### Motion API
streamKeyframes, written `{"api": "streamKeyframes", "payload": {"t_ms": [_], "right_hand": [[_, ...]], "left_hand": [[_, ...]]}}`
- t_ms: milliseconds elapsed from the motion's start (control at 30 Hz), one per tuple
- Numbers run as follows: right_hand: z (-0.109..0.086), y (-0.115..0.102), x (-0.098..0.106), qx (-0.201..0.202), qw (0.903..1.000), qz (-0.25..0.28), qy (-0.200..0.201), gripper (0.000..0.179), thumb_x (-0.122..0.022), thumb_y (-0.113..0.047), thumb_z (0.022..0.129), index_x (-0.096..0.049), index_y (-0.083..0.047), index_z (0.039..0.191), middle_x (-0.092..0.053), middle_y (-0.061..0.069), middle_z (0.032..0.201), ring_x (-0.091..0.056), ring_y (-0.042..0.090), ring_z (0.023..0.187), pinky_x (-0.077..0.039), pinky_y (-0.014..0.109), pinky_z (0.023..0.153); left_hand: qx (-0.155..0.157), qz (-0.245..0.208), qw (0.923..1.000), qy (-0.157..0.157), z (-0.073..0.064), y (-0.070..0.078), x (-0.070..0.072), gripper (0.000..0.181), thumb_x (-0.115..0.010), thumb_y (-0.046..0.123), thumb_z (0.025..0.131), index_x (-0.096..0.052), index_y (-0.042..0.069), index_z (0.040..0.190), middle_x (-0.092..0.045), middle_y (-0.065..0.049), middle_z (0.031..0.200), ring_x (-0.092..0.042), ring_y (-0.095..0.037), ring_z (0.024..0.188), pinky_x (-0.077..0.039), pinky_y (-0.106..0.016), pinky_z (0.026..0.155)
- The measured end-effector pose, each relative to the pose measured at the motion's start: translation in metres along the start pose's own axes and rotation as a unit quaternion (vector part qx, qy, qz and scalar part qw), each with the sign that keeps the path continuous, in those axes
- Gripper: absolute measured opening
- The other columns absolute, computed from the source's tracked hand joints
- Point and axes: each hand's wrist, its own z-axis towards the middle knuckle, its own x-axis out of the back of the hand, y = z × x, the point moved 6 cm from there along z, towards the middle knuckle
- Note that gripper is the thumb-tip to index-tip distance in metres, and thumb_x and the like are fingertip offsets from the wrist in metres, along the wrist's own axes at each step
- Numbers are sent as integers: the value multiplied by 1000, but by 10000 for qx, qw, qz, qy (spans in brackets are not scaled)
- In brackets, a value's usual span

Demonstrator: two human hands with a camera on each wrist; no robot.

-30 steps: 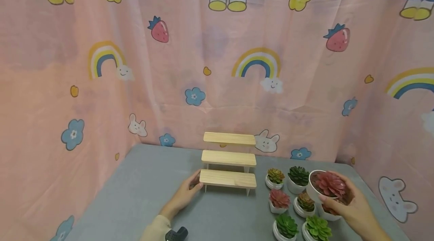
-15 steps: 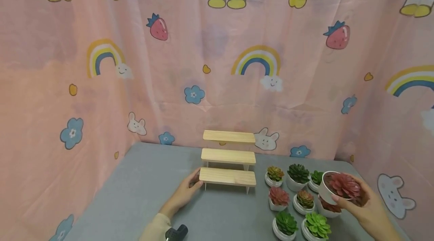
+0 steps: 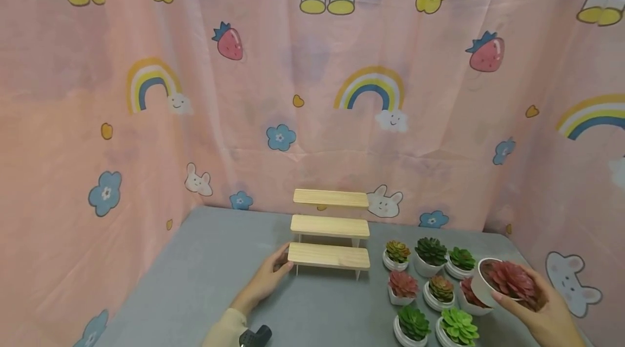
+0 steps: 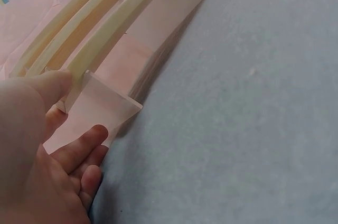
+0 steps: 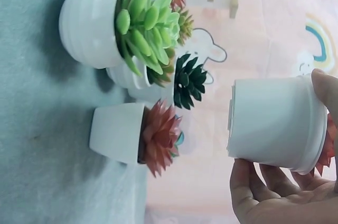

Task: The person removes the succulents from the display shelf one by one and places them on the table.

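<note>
My right hand grips a white round pot with a red succulent, tilted and raised above the others at the table's right side. In the right wrist view the thumb lies near the rim of the white pot and the fingers support its opposite side. My left hand holds the left end of a three-step wooden stand at its lowest step. Seen from the left wrist, the thumb presses the step's end, beside a translucent leg, while the other fingers curl by the leg.
Several potted succulents stand close together right of the stand, among them a bright green one, a dark green one and a red one. Another red succulent is partly hidden behind the held pot. A patterned pink curtain backs the grey table.
My right hand has moved right and slightly down with the potted succulent, uncovering a green succulent and part of a red one behind it. My left hand stays at the stand.
</note>
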Motion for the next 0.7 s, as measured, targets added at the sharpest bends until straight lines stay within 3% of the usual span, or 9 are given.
{"api": "streamKeyframes", "payload": {"t_ms": [200, 233, 267, 300, 433, 467, 533, 633, 700], "right_hand": [[-4, 12, 3, -573, 9983, -55, 26, 84, -71, -33, 96, -22, -13, 160, -39, -43, 102, -46, -25, 84, -51, 10, 65], [-4, 14, 3, -687, 9976, -130, -10, 88, -71, -36, 96, -19, -8, 161, -50, -36, 103, -45, -25, 83, -52, 11, 65], [-5, 18, 3, -825, 9965, -161, -25, 90, -71, -39, 95, -19, -6, 161, -50, -35, 102, -45, -25, 82, -52, 12, 65], [-5, 22, 3, -1006, 9948, -162, -19, 93, -71, -41, 94, -18, -6, 161, -58, -24, 106, -44, -25, 80, -53, 12, 65], [-11, 37, 2, -1413, 9897, 119, 219, 80, -76, -43, 90, -30, -28, 154, -61, -27, 99, -47, -23, 78, -53, 13, 64], [-12, 42, 2, -1517, 9878, 222, 281, 77, -77, -43, 89, -31, -34, 150, -51, -38, 93, -48, -22, 78, -53, 13, 64], [-13, 48, 3, -1698, 9844, 309, 344, 76, -79, -43, 87, -32, -39, 146, -47, -40, 92, -52, -18, 78, -54, 16, 64], [-11, 59, 5, -2003, 9794, 128, 219, 89, -81, -47, 84, -29, -28, 154, -60, -23, 101, -56, -10, 77, -57, 21, 65], [-9, 65, 6, -2142, 9766, 24, 166, 99, -82, -49, 82, -27, -19, 157, -66, -4, 110, -58, -5, 77, -58, 23, 66]], "left_hand": [[-39, 51, 10000, 11, 0, 0, 0, 63, -55, 35, 104, -33, 11, 159, -61, -15, 138, -56, -33, 128, -45, -59, 106], [-52, 55, 10000, 1, 1, 0, 0, 63, -55, 35, 104, -33, 11, 158, -61, -15, 137, -56, -32, 127, -45, -58, 105], [-60, 73, 10000, 1, 1, -1, 0, 63, -55, 35, 104, -33, 10, 158, -61, -15, 136, -57, -32, 126, -46, -58, 105], [-58, 76, 10000, -8, 2, -1, 0, 63, -55, 35, 104, -33, 10, 158, -62, -15, 136, -57, -31, 126, -46, -57, 105], [-42, 17, 10000, -16, 1, -2, 0, 63, -56, 33, 104, -33, 10, 158, -62, -13, 134, -58, -28, 125, -46, -55, 105], [-36, -6, 10000, -15, 1, -2, 0, 63, -56, 33, 104, -33, 10, 158, -62, -13, 135, -58, -28, 125, -46, -55, 106], [-43, -83, 10000, -22, -1, -1, 0, 63, -56, 32, 104, -33, 10, 159, -62, -13, 136, -57, -29, 126, -45, -55, 107], [-56, -89, 9999, -32, -1, -1, 0, 64, -56, 33, 104, -32, 10, 159, -61, -14, 137, -57, -30, 127, -45, -55, 107], [-77, -96, 9999, -38, 0, -2, 0, 64, -55, 34, 104, -32, 9, 159, -61, -15, 138, -58, -30, 127, -45, -54, 107]]}}
